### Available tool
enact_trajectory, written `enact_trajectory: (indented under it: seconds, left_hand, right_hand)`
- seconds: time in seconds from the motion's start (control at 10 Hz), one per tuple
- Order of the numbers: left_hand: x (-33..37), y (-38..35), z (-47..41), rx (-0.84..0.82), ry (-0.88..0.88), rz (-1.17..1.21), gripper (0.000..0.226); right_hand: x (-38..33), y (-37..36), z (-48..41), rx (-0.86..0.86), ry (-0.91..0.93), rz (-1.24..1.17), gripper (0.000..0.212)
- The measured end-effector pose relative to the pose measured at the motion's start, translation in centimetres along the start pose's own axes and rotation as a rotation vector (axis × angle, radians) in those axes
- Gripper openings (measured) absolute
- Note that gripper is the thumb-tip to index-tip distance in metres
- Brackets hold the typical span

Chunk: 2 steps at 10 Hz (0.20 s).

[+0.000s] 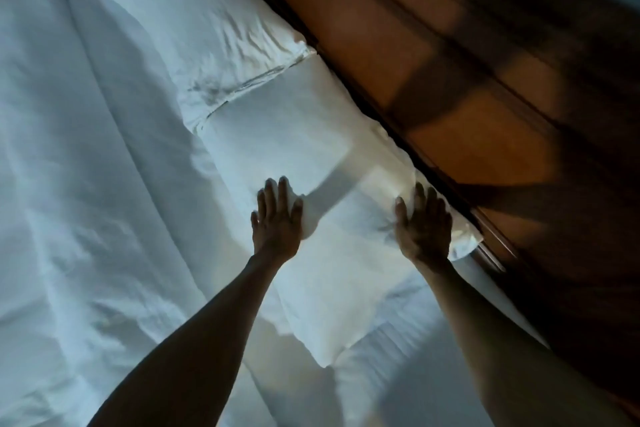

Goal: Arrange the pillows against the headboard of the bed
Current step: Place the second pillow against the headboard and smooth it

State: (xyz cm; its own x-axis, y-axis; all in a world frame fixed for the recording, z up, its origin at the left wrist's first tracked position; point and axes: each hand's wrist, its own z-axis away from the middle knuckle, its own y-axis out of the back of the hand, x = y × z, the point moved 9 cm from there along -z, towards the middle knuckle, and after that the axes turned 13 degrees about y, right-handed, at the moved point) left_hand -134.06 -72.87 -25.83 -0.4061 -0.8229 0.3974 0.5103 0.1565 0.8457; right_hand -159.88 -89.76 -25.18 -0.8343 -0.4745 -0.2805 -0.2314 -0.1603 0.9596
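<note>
Two white pillows lie end to end along the wooden headboard (398, 55). The far pillow (204, 31) is creased near its open end. The near pillow (304, 149) stretches from there toward me. My left hand (277, 218) rests flat on the near pillow's bed-side edge, fingers spread. My right hand (424, 225) lies flat, fingers apart, on the pillow's edge beside the headboard. Neither hand grips the fabric.
A white duvet (86, 184) covers the bed to the left, with a long fold running down it. The brown wooden headboard panel and a dark ledge (554, 114) fill the right side. The scene is dim and shadowed.
</note>
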Motion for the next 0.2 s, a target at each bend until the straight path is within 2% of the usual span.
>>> enact_trajectory:
  seconds: [0.1, 0.2]
  left_hand:
    - [-1.3, 1.2, 3.3, -0.119, 0.026, 0.069, 0.064]
    - [-2.1, 4.3, 5.7, -0.168, 0.063, -0.010, 0.052]
  right_hand:
    - [2.4, 1.1, 4.3, -0.089, -0.153, -0.032, 0.064]
    - [2.4, 3.7, 6.4, -0.240, -0.309, -0.105, 0.067]
